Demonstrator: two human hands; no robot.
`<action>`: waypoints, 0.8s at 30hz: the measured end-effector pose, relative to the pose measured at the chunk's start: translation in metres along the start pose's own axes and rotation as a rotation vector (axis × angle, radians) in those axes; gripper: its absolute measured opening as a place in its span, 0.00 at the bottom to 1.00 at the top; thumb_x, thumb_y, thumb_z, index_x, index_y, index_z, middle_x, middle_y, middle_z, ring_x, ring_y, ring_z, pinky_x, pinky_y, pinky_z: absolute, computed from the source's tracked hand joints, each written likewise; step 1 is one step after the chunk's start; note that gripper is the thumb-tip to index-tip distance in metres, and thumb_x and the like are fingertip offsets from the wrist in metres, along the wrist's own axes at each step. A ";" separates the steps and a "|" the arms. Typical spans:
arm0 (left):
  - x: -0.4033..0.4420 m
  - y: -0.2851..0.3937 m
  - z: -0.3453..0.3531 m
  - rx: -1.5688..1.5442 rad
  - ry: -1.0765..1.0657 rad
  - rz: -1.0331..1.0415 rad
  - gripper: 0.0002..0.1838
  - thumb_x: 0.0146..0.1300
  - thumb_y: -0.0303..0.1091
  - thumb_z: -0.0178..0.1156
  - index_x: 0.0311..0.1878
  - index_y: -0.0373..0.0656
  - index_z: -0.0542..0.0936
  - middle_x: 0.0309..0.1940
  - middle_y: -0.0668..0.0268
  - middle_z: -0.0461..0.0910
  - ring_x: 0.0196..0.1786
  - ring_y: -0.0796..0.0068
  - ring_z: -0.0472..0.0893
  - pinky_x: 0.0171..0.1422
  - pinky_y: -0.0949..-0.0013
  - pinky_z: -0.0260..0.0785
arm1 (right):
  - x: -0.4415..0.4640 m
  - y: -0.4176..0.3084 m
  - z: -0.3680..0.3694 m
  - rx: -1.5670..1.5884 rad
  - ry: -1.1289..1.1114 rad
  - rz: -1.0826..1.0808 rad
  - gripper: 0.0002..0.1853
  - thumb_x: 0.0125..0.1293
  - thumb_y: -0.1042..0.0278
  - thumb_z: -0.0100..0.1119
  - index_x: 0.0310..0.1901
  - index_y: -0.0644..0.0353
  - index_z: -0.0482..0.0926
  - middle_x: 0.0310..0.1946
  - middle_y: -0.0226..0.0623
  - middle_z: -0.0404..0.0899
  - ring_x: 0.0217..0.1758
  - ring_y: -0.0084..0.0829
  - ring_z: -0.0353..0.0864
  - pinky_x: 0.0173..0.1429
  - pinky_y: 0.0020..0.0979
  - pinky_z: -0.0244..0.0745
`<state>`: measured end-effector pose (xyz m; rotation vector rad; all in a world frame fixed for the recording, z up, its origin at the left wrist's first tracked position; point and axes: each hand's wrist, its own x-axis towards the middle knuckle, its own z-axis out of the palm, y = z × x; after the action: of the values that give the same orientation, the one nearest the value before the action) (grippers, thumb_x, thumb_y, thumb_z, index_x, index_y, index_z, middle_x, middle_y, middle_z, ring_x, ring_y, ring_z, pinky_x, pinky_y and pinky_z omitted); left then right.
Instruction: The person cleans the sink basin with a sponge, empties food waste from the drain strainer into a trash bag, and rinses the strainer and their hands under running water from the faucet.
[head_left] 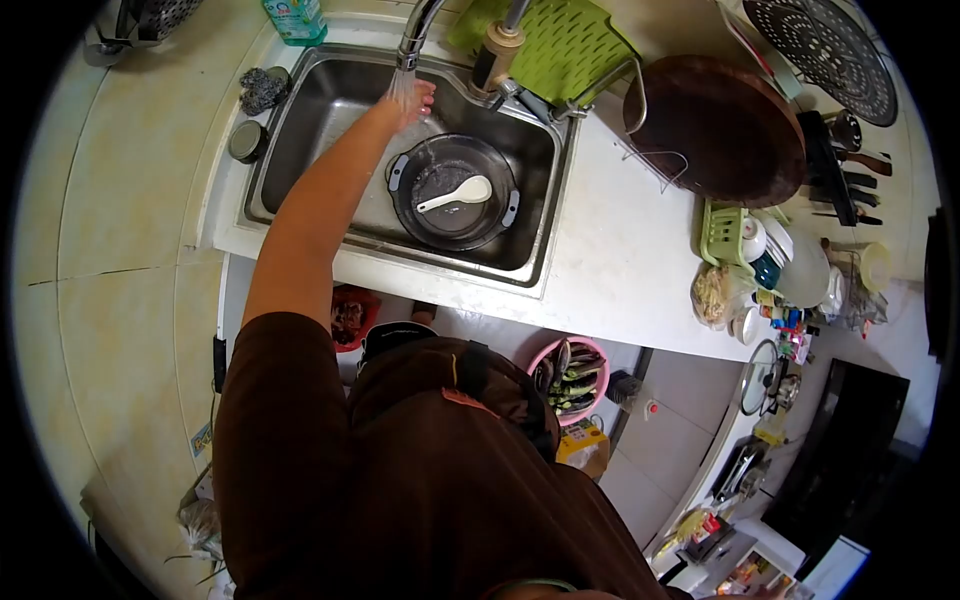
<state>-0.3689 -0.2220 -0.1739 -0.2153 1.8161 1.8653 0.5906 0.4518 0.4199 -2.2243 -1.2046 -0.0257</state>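
Note:
My left hand [408,103] is stretched over the sink [345,85], under running water from the faucet [411,45]. Its fingers reach to the right, loosely apart, and nothing shows in them. Below and to the right of the hand, a dark round basin [415,215] with light grey handles rests on the sink bottom. A white spoon [462,193] lies inside the basin, with what looks like a little water around it. My right hand is out of view.
A steel scrubber [262,91] and a small round container [247,141] stand along the sink's left edge. Behind the sink are a green cutting board [580,45] and a detergent bottle [296,20]. A large brown pan [715,130] leans at right. A pink basin of vegetables [603,372] sits below.

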 end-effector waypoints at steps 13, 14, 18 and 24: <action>-0.008 -0.009 -0.001 1.116 0.061 0.508 0.12 0.63 0.41 0.56 0.41 0.43 0.78 0.33 0.61 0.79 0.34 0.65 0.79 0.43 0.59 0.74 | -0.144 -0.079 0.264 -0.391 -1.071 -1.036 0.27 0.63 0.66 0.57 0.64 0.58 0.67 0.32 0.38 0.76 0.27 0.28 0.74 0.32 0.30 0.71; -0.012 -0.014 -0.005 1.328 0.087 0.658 0.13 0.63 0.43 0.56 0.42 0.44 0.79 0.35 0.61 0.80 0.36 0.64 0.80 0.46 0.58 0.73 | -0.145 -0.069 0.301 -0.384 -1.172 -1.238 0.28 0.61 0.68 0.59 0.64 0.58 0.66 0.34 0.40 0.78 0.30 0.31 0.76 0.37 0.33 0.74; -0.039 0.005 -0.006 1.189 -0.265 0.366 0.18 0.58 0.43 0.61 0.45 0.41 0.79 0.40 0.56 0.81 0.44 0.58 0.80 0.53 0.59 0.71 | -0.435 -0.073 0.290 -0.511 -1.182 -1.446 0.26 0.61 0.70 0.61 0.62 0.52 0.70 0.52 0.44 0.77 0.50 0.38 0.80 0.53 0.37 0.76; -0.035 -0.021 -0.022 1.834 0.059 0.440 0.15 0.64 0.43 0.53 0.45 0.42 0.80 0.45 0.53 0.81 0.47 0.53 0.81 0.49 0.59 0.73 | -0.604 -0.058 0.257 -0.539 -1.606 -1.730 0.27 0.61 0.65 0.61 0.63 0.52 0.69 0.56 0.44 0.75 0.59 0.43 0.73 0.61 0.38 0.70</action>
<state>-0.3348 -0.2527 -0.1781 0.8084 2.8839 -0.2295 0.1255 0.1511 0.0631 -0.2508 -3.7534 0.9155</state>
